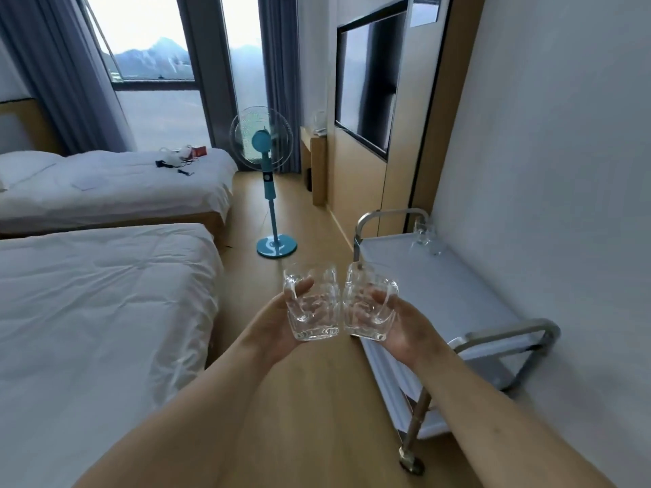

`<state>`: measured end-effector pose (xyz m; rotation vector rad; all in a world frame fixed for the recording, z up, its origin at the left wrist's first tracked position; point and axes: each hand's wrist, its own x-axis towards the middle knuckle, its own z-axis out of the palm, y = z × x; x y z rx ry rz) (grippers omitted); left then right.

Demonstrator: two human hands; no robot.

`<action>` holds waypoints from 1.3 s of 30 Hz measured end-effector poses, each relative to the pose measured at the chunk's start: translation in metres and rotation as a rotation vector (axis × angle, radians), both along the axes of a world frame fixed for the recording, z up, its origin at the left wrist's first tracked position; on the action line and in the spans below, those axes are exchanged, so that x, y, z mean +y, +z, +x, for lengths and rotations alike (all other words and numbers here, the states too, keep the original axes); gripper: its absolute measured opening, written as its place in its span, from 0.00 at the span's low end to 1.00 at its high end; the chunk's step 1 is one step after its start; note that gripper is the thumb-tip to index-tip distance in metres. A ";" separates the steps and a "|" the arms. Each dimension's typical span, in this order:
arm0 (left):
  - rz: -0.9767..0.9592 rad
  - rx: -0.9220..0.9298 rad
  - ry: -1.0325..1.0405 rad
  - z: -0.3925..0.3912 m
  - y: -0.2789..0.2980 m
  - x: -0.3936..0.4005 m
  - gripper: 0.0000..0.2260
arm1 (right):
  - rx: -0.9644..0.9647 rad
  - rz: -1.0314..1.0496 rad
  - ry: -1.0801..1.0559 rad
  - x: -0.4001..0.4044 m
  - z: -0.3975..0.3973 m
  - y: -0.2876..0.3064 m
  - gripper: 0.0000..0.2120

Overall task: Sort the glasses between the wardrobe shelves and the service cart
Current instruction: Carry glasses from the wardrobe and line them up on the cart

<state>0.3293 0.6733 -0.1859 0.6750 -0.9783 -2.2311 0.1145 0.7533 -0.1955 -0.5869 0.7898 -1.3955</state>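
Note:
My left hand [278, 322] grips a clear glass mug [311, 302], thumb through its handle. My right hand [405, 327] grips a second clear glass mug [366, 306] the same way. Both mugs are upright, side by side and nearly touching, held in the air over the wooden floor just left of the service cart [468, 297]. The cart's white top shelf carries two or three more clear glasses [426, 237] at its far end by the wall. The wardrobe shelves are not in view.
Two white beds [105, 294] fill the left side. A blue standing fan [271, 184] stands in the aisle ahead. A wall-mounted TV [370, 82] and a small wooden desk [313, 160] lie beyond the cart. The cart has metal handles at both ends.

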 end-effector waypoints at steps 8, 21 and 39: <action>0.004 -0.047 -0.144 -0.070 -0.025 -0.090 0.24 | 0.012 0.106 -0.184 -0.060 -0.058 -0.030 0.27; -0.045 -0.150 -0.196 -0.199 -0.056 -0.267 0.22 | 0.043 0.089 -0.270 -0.196 -0.177 -0.065 0.46; -0.017 -0.287 -0.369 -0.340 -0.115 -0.460 0.25 | 0.040 0.284 -0.610 -0.339 -0.259 -0.134 0.35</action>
